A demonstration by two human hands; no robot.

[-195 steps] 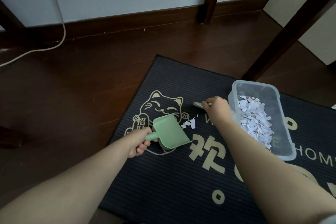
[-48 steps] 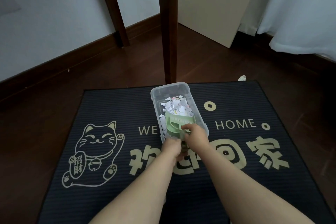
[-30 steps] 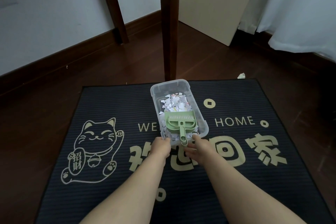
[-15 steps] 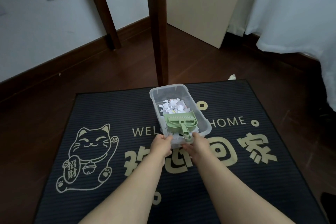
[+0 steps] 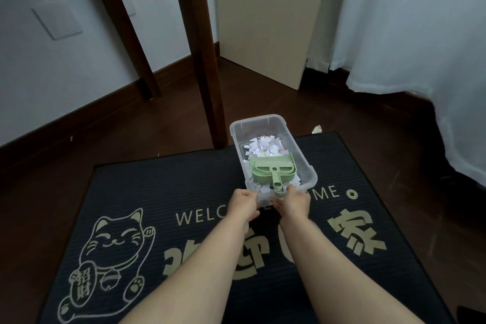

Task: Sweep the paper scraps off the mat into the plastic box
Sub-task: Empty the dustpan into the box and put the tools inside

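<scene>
The plastic box (image 5: 259,126) of paper scraps (image 5: 263,147) is gripped at its near rim by left hand (image 5: 243,204) and right hand (image 5: 295,203), fingers curled, presumably for level lifting.

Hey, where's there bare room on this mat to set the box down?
Widest bare patch: the mat left of the plastic box, between its far edge and the cat drawing. A smaller one lies right of the box, above the coin mark. Crowded: behind the box, at the table leg, and where the left hand and right hand grip it.
</scene>
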